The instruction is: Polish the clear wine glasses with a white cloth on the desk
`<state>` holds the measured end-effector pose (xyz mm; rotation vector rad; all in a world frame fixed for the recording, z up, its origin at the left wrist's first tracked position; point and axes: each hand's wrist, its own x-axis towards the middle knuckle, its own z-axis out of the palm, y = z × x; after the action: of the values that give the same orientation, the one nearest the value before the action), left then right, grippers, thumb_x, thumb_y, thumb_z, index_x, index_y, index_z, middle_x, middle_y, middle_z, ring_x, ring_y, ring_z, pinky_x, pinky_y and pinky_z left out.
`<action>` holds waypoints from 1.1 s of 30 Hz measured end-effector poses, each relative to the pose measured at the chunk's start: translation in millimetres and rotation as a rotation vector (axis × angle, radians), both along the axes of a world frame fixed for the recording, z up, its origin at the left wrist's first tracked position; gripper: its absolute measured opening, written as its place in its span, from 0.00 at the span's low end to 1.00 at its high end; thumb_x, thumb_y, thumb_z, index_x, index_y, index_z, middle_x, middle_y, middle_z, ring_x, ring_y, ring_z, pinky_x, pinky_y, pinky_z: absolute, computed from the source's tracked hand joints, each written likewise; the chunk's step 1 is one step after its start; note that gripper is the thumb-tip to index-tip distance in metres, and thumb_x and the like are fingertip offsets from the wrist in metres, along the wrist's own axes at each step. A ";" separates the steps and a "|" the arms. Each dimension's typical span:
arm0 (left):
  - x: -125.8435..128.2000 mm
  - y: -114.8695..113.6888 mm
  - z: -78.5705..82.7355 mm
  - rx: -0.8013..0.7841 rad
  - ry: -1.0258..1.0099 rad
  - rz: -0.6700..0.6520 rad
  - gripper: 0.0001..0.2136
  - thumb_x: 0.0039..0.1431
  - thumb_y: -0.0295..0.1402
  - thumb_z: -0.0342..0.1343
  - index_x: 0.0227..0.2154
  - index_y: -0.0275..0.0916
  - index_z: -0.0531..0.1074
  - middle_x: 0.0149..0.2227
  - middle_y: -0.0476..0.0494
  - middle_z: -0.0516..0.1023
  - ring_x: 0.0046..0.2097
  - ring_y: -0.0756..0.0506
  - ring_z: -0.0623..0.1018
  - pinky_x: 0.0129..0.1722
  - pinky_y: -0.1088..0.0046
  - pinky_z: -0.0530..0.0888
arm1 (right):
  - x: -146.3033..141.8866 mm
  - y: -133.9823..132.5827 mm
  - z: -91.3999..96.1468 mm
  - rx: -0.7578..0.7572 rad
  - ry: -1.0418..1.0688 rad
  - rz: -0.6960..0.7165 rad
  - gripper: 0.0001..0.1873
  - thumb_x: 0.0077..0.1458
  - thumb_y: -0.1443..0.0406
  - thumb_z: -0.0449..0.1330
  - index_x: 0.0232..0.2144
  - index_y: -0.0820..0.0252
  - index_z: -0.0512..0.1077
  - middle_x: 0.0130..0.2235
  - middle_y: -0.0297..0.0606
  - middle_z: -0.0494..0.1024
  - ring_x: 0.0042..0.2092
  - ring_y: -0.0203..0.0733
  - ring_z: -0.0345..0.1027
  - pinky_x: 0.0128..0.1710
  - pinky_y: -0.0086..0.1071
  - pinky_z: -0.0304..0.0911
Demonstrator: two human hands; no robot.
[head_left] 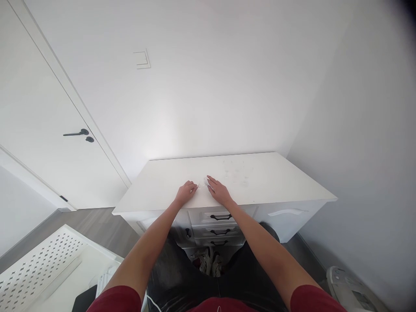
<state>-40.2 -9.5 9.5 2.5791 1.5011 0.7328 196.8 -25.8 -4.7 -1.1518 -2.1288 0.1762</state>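
My left hand rests over the white cabinet top, fingers closed in a pinch. From its fingertips pokes a tiny thin reddish sliver, too small to name. Just to the right, my right hand has its thumb and fingers around a small clear, whitish piece, whose kind I cannot make out. The two hands are a short gap apart. Beyond the right hand, several small see-through pieces lie spread on the cabinet top, faint against the white.
Drawers with black handles face me below the top. A white door with a black lever stands left. At lower left is a white perforated-panel unit; at lower right, a pale appliance. A wall rises behind the cabinet.
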 end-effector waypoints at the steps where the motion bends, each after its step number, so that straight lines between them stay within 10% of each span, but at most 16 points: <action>1: -0.3 0.0 -0.2 0.006 0.000 0.000 0.13 0.69 0.38 0.46 0.41 0.45 0.76 0.38 0.47 0.76 0.45 0.46 0.73 0.33 0.72 0.69 | 0.0 0.3 -0.6 0.006 -0.014 0.038 0.26 0.68 0.60 0.45 0.66 0.47 0.58 0.68 0.30 0.57 0.63 0.47 0.62 0.62 0.45 0.62; 5: -1.1 -0.5 -0.3 0.020 -0.003 -0.005 0.11 0.67 0.36 0.49 0.44 0.45 0.76 0.40 0.46 0.78 0.46 0.45 0.73 0.33 0.71 0.70 | -1.3 -0.8 -1.3 0.047 -0.114 0.221 0.26 0.66 0.63 0.48 0.65 0.42 0.61 0.67 0.26 0.59 0.63 0.46 0.62 0.65 0.46 0.58; 10: -0.7 -1.7 0.7 0.017 -0.012 -0.009 0.10 0.67 0.37 0.50 0.44 0.46 0.77 0.40 0.46 0.78 0.47 0.44 0.72 0.35 0.70 0.71 | -1.9 -1.9 -0.9 0.028 -0.020 0.027 0.27 0.67 0.62 0.45 0.67 0.45 0.58 0.68 0.30 0.58 0.62 0.48 0.64 0.62 0.47 0.62; 15: 0.3 -1.2 1.0 0.018 -0.038 -0.026 0.11 0.68 0.39 0.49 0.43 0.46 0.76 0.39 0.46 0.77 0.46 0.45 0.72 0.36 0.69 0.72 | -2.4 -0.8 -1.2 0.041 -0.081 0.222 0.27 0.66 0.62 0.47 0.66 0.44 0.59 0.67 0.28 0.59 0.64 0.46 0.61 0.65 0.44 0.58; 20: -0.2 1.0 1.0 0.046 -0.022 -0.054 0.14 0.69 0.36 0.45 0.44 0.45 0.76 0.39 0.44 0.77 0.45 0.44 0.72 0.45 0.65 0.70 | -1.6 0.5 -2.1 0.012 0.002 -0.011 0.26 0.67 0.61 0.45 0.66 0.47 0.60 0.69 0.32 0.56 0.61 0.49 0.64 0.61 0.48 0.63; 25: -1.8 1.8 0.2 0.077 -0.016 -0.056 0.12 0.67 0.34 0.48 0.44 0.44 0.76 0.40 0.43 0.78 0.44 0.43 0.73 0.48 0.63 0.66 | -2.3 0.0 -2.0 0.046 -0.110 0.206 0.26 0.66 0.63 0.47 0.64 0.43 0.62 0.68 0.27 0.57 0.63 0.47 0.62 0.64 0.46 0.59; 30: -1.0 1.2 0.5 0.062 -0.036 -0.061 0.10 0.66 0.35 0.50 0.45 0.44 0.75 0.39 0.45 0.77 0.43 0.45 0.72 0.48 0.64 0.65 | -2.5 0.8 -2.2 0.010 -0.026 0.020 0.26 0.67 0.62 0.46 0.66 0.46 0.59 0.69 0.32 0.56 0.62 0.50 0.63 0.62 0.48 0.62; 33: 0.0 2.1 0.4 0.057 -0.030 -0.058 0.12 0.68 0.37 0.47 0.43 0.43 0.75 0.38 0.45 0.77 0.43 0.44 0.72 0.47 0.63 0.65 | -2.5 0.8 -2.3 0.033 -0.068 0.151 0.26 0.66 0.62 0.47 0.65 0.44 0.60 0.68 0.29 0.58 0.63 0.47 0.62 0.64 0.46 0.60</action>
<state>-40.2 -7.4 10.0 2.6271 1.4113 0.8156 194.2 -24.9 -7.0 -0.9917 -2.2716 0.1719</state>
